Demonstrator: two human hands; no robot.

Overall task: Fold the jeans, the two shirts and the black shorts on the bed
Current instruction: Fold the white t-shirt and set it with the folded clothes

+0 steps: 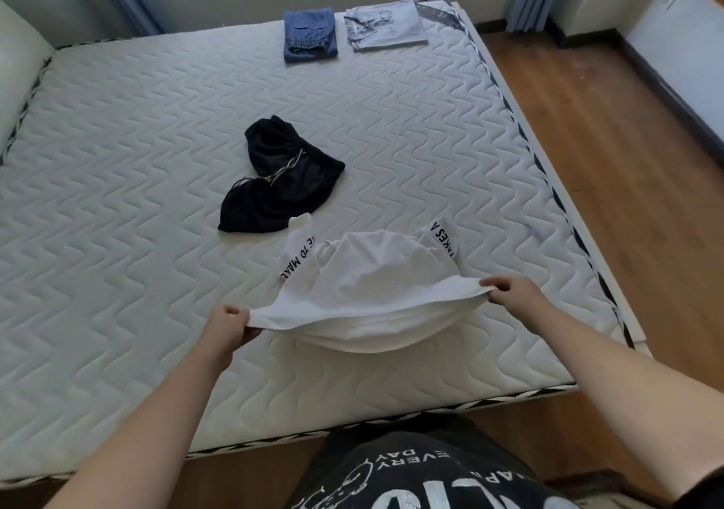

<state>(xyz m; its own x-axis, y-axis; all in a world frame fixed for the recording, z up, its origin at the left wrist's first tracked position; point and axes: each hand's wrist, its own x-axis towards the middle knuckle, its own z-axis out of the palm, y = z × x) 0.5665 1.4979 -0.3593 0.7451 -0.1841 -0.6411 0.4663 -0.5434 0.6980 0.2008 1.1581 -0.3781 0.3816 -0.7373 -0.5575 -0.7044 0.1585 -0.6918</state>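
At the near edge of the bed (117, 258), both hands hold the hem of the white shirt (372, 273). The left hand (229, 326) has its fingers curled round the left corner of the hem; the right hand (509, 293) pinches the right corner between thumb and fingers. The hem is raised off the mattress and stretched between the two hands, with the lower layers sagging in a bow beneath it. The body of the shirt lies bunched beyond the hands, and its two sleeves (each with a black printed band) point toward the far side.

Step in hand, as judged: spreading or laying out the white shirt before the first fold.

Risks from here:
- The bunched fabric at the middle may be trapped under a fold if the shirt is laid down without being pulled flat, giving a lumpy result.
- The left sleeve lies just beside the black shorts (280, 175), possibly touching them. A drag toward the far left could catch and shift them.
- Unequal tension between the two corners would lay the hem crooked.

Farther out, at mid-bed, the black shorts lie crumpled and unfolded, drawstring showing. At the far edge, the jeans (310, 34) lie folded, with the second shirt (386, 24), pale and folded, just to their right.
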